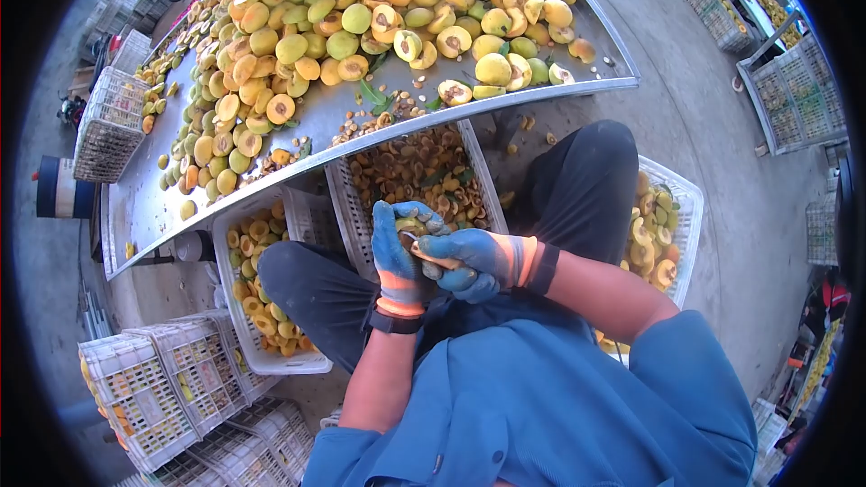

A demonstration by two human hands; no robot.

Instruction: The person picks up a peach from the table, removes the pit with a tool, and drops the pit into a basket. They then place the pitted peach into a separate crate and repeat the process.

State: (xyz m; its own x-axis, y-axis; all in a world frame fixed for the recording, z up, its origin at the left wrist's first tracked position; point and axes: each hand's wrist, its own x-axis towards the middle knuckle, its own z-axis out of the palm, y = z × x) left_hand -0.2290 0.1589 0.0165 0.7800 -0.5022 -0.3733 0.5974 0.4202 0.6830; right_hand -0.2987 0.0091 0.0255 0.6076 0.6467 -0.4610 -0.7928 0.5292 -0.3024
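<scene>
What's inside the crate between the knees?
Brownish fruit scraps and a few green leaves. Lower layers and parts behind the left hand, right hand and table edge are covered.

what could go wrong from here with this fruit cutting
The blade of the small knife is very near the left hand, so if the right hand slips, it could nick the glove.

The held fruit is above the crate of scraps; if dropped, it would probably land among them.

Loose fruit lies near the edge of the sloping-looking pile, so a bump to the table might roll some off.
</scene>
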